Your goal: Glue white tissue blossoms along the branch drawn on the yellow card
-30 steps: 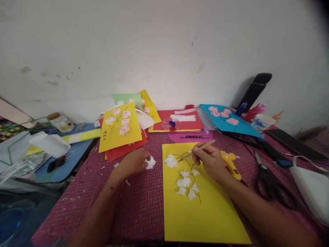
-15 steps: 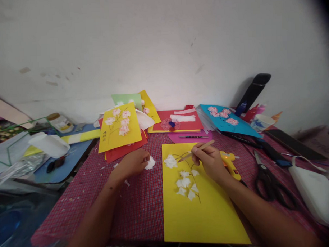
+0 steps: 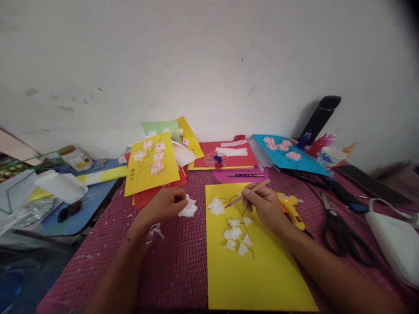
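My left hand is closed, its thumb and fingertips pinching the left edge of a white crinkled paper flower at the tablecloth. In my right hand is a slim wooden stick with a dark pointed tip; whether it is a brush or a pencil I cannot tell. That tip hovers at or just above a yellow card, right of a round white flower. Drawn brown stems and several small white paper blossoms lie lower on the card. My right wrist crosses its right side.
A yellow glue gun, black scissors and a white box-shaped object are at right. Finished flower cards are stacked back left, a blue card back right. Paper scraps dot the checked tablecloth.
My left hand has drawn slightly left and up, and more of the white paper flower shows beside its fingertips. My right hand keeps the wooden stick in nearly the same spot over the card.
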A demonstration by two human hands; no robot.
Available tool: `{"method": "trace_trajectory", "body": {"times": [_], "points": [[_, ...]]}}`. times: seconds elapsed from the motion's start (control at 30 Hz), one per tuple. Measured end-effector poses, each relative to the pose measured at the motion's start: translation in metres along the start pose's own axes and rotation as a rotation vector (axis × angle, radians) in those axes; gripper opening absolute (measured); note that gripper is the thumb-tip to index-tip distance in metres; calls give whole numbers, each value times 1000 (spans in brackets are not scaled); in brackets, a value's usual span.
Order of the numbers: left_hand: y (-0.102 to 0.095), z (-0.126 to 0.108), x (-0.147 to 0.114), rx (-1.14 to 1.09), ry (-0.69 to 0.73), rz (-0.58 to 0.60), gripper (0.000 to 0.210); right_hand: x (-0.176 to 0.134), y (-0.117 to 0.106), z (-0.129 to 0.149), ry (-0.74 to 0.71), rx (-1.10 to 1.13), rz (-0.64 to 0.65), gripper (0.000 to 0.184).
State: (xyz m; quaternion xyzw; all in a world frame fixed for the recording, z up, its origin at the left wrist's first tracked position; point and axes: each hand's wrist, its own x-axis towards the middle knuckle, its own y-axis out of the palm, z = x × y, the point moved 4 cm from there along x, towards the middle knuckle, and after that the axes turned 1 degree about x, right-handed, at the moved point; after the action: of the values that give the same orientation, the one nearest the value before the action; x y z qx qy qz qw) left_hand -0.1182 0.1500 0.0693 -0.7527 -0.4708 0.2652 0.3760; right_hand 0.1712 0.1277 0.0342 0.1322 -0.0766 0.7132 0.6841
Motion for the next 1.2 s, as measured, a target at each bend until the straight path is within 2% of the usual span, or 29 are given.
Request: {"method": "trace_trajectory", "body": {"times": [0.2,0.43,0.57,0.7,0.8,0.9,1.03,1.2], "points": [[1,0,0,-107,-4,31,19,-1,0,0,1,25,6,28],[3,-4,2,-156,-30,0,23,0,2,2,25,42,1,23],[18,-14,5,-288,-38,-7,25,-1,5,6,29,46,46,23],[41,-26,8,-408,-54,50,26,-2,10,4,49,79,137,20],[55,-33,9,-571,-88,53,24,-3,13,3,56,74,173,21],[69,-37,10,-831,-141,9,22,-4,16,4,58,60,181,21],[88,-38,10,-1170,-234,23,26,-4,15,6,72,65,124,20],[95,-37,10,-1350,-289,23,28,-3,12,2,89,84,54,18]]}}
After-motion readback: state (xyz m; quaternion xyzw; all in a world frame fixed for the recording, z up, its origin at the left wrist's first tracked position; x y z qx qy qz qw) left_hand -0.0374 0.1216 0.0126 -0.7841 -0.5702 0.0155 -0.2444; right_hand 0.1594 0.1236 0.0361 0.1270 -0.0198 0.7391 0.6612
